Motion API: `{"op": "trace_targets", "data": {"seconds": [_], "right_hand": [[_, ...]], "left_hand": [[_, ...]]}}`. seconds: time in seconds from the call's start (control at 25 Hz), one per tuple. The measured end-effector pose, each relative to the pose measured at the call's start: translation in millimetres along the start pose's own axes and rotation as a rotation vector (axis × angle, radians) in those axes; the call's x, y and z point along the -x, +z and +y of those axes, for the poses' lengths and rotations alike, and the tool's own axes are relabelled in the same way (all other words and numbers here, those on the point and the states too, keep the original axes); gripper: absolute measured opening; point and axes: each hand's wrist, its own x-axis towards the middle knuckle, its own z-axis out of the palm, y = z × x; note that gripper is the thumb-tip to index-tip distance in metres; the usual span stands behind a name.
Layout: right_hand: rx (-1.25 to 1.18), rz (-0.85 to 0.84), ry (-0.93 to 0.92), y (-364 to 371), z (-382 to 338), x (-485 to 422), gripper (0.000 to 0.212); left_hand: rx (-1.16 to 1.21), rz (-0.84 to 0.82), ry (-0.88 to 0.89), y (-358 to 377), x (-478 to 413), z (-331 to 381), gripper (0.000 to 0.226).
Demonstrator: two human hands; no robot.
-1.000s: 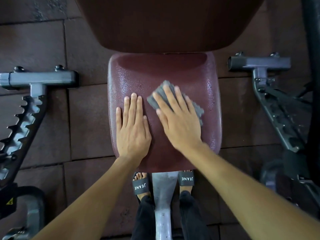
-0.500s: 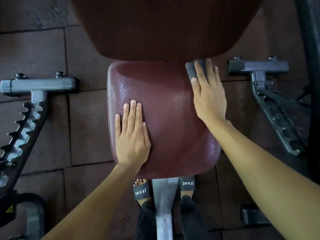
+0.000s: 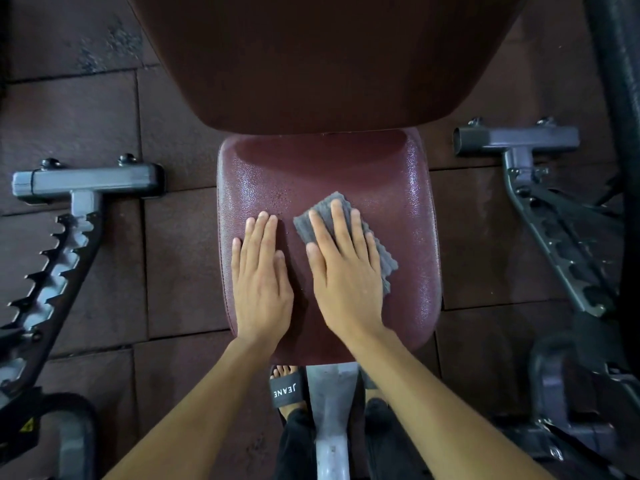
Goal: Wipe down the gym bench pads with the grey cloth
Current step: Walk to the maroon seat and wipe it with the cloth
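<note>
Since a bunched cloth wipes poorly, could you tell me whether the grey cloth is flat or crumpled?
Flat: the grey ribbed cloth lies on the maroon textured seat pad under the right hand, fingers straight.

Seat pad (image 3: 346,161): maroon leather-like cover w/ pebbled grain, glossy, a few droplets. Back pad (image 3: 325,64): same colour, smoother, duller. Cloth (image 3: 384,261): grey fabric, ribbed, matt. Bench post (image 3: 332,427) & toothed bar (image 3: 52,271): grey painted metal, slight sheen. Floor tiles (image 3: 69,116): dark, rough, matt, rubber-like.
</note>
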Motion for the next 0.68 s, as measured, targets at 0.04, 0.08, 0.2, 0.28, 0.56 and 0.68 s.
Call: {"op": "trace_targets", "data": {"seconds": [0.04,0.08,0.2,0.28,0.56,0.68], "right_hand": [[-0.209,-0.027,0.044,-10.4,1.4,-8.6,0.045],[-0.422,-0.016,0.11,-24.3,7.8,-13.1,0.042],[-0.632,0.14,0.282,-66.4,41.6,-14.0,0.033],[-0.578,0.188,0.287,-76.8,58.9,-12.1,0.03],[-0.276,0.147,0.086,-54.2,69.5,-38.6,0.037],[-0.105,0.131,0.048,-39.3,73.9,-41.4,0.043]], "left_hand": [[0.013,0.03,-0.038,-2.1,-0.1,8.3,0.047],[-0.008,0.046,-0.061,-2.3,0.8,21.5,0.047],[-0.148,-0.06,-0.037,18.5,12.2,78.8,0.05],[-0.226,-0.129,-0.094,42.3,16.7,110.9,0.062],[-0.366,-0.111,0.057,62.5,-43.8,90.6,0.063],[-0.365,-0.148,0.146,58.2,-66.3,86.3,0.069]]}}
